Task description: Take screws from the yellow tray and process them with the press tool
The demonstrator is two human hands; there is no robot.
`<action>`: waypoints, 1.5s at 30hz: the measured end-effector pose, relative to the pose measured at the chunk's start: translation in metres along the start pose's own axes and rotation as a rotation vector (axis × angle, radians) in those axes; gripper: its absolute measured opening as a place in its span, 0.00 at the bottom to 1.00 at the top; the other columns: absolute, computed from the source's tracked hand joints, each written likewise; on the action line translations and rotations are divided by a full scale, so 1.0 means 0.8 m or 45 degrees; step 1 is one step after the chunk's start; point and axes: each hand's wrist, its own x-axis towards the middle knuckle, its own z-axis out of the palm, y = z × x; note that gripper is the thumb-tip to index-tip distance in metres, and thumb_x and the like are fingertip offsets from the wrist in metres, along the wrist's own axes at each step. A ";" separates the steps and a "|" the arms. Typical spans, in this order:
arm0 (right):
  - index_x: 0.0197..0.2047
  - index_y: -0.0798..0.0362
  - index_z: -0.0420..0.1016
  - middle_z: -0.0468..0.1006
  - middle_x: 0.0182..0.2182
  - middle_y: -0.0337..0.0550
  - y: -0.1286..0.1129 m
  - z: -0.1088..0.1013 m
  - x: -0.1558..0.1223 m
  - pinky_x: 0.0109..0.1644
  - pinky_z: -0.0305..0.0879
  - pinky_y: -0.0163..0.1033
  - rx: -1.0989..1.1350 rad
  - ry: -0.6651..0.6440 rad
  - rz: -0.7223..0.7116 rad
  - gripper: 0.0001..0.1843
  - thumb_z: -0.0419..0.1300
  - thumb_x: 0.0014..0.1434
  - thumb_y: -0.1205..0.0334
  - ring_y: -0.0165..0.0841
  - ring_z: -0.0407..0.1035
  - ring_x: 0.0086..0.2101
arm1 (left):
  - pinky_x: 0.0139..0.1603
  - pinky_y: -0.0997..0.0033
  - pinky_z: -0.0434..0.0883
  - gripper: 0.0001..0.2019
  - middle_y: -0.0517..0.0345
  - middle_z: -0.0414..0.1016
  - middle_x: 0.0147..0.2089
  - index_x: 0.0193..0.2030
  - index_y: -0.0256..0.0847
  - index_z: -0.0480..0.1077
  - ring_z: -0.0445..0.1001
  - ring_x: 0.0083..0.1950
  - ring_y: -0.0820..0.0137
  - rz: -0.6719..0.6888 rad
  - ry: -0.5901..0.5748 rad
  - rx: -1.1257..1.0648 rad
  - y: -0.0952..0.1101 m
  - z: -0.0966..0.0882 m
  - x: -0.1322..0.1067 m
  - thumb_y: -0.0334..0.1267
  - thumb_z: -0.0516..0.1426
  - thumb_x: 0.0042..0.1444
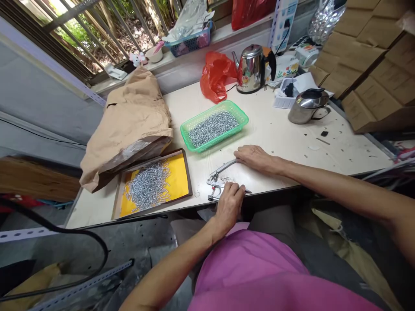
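Both hands on a pair of lever-handled metal pliers, small metal pins close by

Nearest to us, above the pink top point(256, 268), the left hand point(230, 199) bends down over the lower part of the pliers point(218, 184), fingers curled in. We cannot tell whether its fingertips also pinch a pin. Just beyond, the right hand point(254, 158) closes narrowly around the end of the upper handle point(226, 165).

We judge the step in hand to be setting or working the pliers, with one hand steadying and the other on the lever. A further stroke would call for a firm lower grip, an even push on the handle, and fingertips kept out of the gap.

The pliers lie at the near edge of the worktable point(269, 125). They look silvery, with a coiled spring by the hinge and a small red part point(213, 188) near the head; the handles stand spread, and the left hand hides much of the lower side.

To the left, a yellow-lined tray point(180, 173) holds a heap of metal pins point(147, 185). Farther off, we see more such pins point(212, 126) in a green plastic basket point(241, 113), with a brown paper sack point(132, 114) to its left. Behind the basket stand a red plastic bag point(216, 77) and a steel kettle point(251, 71); a metal pot point(304, 108) sits to the right.
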 end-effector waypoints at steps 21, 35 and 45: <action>0.41 0.54 0.68 0.72 0.37 0.50 -0.001 0.011 0.003 0.36 0.52 0.39 0.018 0.036 0.013 0.11 0.46 0.65 0.63 0.38 0.64 0.37 | 0.39 0.66 0.71 0.10 0.44 0.79 0.34 0.34 0.39 0.78 0.78 0.41 0.57 -0.848 -0.836 0.344 -0.076 -0.105 0.051 0.38 0.60 0.46; 0.42 0.54 0.68 0.72 0.33 0.45 -0.024 -0.015 0.003 0.35 0.64 0.40 1.397 0.204 0.459 0.22 0.45 0.65 0.45 0.34 0.66 0.31 | 0.39 0.69 0.68 0.15 0.46 0.77 0.45 0.45 0.39 0.75 0.76 0.44 0.61 -0.699 0.024 0.695 -0.113 -0.206 0.123 0.41 0.50 0.62; 0.39 0.54 0.63 0.70 0.32 0.45 -0.081 -0.037 0.007 0.44 0.68 0.42 2.807 -0.215 0.873 0.22 0.42 0.68 0.45 0.33 0.69 0.33 | 0.31 0.73 0.66 0.10 0.55 0.73 0.44 0.49 0.44 0.71 0.71 0.44 0.66 -0.051 -0.133 0.448 -0.055 -0.114 0.052 0.34 0.52 0.64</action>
